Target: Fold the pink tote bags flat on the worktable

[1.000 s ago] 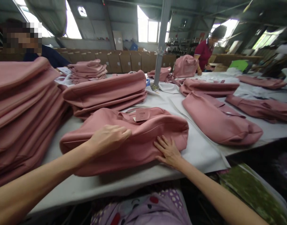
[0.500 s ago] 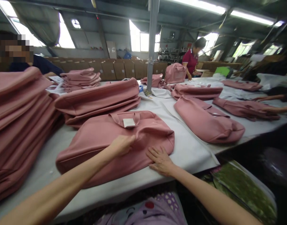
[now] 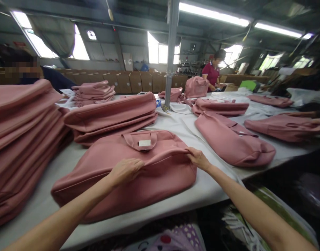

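A pink bag (image 3: 149, 195) lies on its side on the white-covered table in front of me. Its short handle loop points away from me, with a small pale tag (image 3: 144, 143) beside it. My left hand (image 3: 127, 170) is closed on the bag's seamed edge near the middle. Farther right, my right hand (image 3: 199, 158) pinches the same edge close to the bag's right end. Between the two hands the edge is raised in a ridge. My left fingertips are partly hidden by the hand itself.
A tall pile of pink bags (image 3: 21, 139) stands at the left, and a lower stack (image 3: 112, 116) lies behind my bag. Another pink bag (image 3: 233, 141) rests to the right. A metal post (image 3: 171, 52) rises from the table. Co-workers are across and at the right.
My right hand has gone from lying flat on the bag to pinching its edge farther up and right. My left hand has shifted left and down. The bag's seamed edge is now lifted.
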A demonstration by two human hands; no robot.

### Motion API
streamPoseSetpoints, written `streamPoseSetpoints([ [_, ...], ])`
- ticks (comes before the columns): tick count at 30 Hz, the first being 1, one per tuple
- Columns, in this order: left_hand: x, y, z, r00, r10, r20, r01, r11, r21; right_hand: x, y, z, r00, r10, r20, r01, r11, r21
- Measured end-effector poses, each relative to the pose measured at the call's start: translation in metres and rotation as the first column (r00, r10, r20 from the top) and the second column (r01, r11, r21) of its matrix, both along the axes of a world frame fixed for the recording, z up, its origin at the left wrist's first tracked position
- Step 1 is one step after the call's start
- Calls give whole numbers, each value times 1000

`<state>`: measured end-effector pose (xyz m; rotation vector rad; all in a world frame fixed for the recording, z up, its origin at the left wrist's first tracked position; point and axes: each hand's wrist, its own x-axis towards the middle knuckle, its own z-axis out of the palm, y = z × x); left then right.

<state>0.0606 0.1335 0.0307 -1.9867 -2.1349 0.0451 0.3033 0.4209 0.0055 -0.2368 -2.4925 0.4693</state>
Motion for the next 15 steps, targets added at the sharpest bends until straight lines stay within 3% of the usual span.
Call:
streamPoseSetpoints([
  [5,-25,-23,6,989,26,148,-36,997,65,0,-1,8,979,96,182,-89,995,-42],
  [9,-18,-24,-1,989,63,134,-65,998,16,8,-16,-2,942,121,314,-124,992,-9],
  [12,3,-12,1,988,94,126,-99,994,40,11,-26,0,964,76,254,-100,992,83],
  [15,13,2,10,982,155,103,-158,987,20,0,-23,0,985,4,175,-54,958,283],
])
